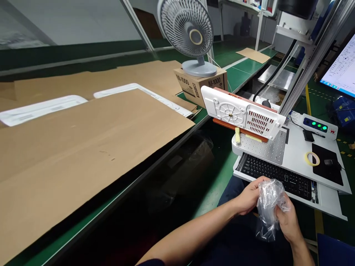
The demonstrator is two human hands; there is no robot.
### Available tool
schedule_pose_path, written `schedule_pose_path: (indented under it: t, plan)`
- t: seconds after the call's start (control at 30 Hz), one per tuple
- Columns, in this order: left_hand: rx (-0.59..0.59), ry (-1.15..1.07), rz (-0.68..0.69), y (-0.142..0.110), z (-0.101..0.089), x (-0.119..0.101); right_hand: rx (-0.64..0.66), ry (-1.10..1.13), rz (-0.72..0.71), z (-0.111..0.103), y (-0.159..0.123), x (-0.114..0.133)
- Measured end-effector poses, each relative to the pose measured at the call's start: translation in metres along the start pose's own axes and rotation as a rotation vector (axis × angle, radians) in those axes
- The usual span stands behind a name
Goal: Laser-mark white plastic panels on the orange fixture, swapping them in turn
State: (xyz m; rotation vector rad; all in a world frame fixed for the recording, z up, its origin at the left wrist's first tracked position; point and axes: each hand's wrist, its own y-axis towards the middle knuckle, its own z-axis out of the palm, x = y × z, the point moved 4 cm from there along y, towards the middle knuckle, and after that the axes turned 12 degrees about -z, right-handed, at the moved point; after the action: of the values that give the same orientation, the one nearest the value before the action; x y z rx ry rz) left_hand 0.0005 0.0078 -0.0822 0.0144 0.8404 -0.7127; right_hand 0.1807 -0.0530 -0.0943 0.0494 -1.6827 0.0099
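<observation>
Both my hands hold a crumpled clear plastic bag (268,207) over my lap, just in front of a black keyboard (277,174). My left hand (249,195) grips the bag's upper left side with curled fingers. My right hand (288,218) wraps round its right side. Whatever is inside the bag is hidden by the creased film. Above the keyboard a white plastic panel (241,111) with a round rib pattern and slots lies tilted on an orange-brown fixture (241,130).
Brown cardboard sheets (83,140) cover the long green bench on the left, with white trays (41,109) under them. A grey fan (191,33) stands on a cardboard box (199,83). A tape roll (312,159), a mouse (330,162), a green-lit control box (318,125) and a monitor (341,70) are on the right.
</observation>
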Motion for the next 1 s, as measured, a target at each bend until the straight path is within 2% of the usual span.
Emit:
schedule_pose_path:
  t: [0.1,0.17,0.27,0.33,0.4,0.47,0.53,0.6,0.67,0.73,0.87,1.0]
  plan:
    - [0.008,0.224,0.108,0.003,-0.018,-0.021,-0.068,-0.084,0.039,-0.005,0.004,-0.001]
    - [-0.012,0.295,0.148,0.002,-0.033,-0.031,-0.145,-0.136,0.041,-0.016,0.007,-0.002]
    - [-0.004,0.209,0.066,-0.003,-0.048,-0.030,-0.256,-0.181,0.025,-0.033,0.009,-0.003]
    - [0.062,0.155,-0.021,-0.007,-0.046,-0.022,-0.291,-0.189,0.016,-0.040,0.011,-0.003]
    - [0.142,0.169,-0.057,-0.009,-0.035,-0.015,-0.265,-0.190,0.002,-0.039,0.012,-0.001]
    - [0.207,0.244,-0.047,-0.007,-0.021,-0.009,-0.190,-0.186,-0.017,-0.030,0.014,0.000]
    - [0.217,0.358,-0.026,-0.002,-0.011,-0.005,-0.131,-0.179,-0.032,-0.019,0.015,0.000]
    - [0.162,0.449,0.002,0.004,-0.007,-0.005,-0.151,-0.147,-0.025,-0.010,0.016,-0.001]
    - [0.074,0.499,0.053,0.007,-0.010,-0.010,-0.235,-0.083,0.007,-0.006,0.017,-0.002]
    - [0.000,0.526,0.104,0.007,-0.015,-0.017,-0.269,0.003,0.087,-0.002,0.016,-0.003]
    - [-0.085,0.625,0.235,0.002,-0.024,-0.031,-0.078,0.186,0.324,0.010,0.010,-0.002]
    - [-0.168,0.883,0.373,-0.003,-0.030,-0.024,0.038,0.409,0.394,0.022,0.007,0.007]
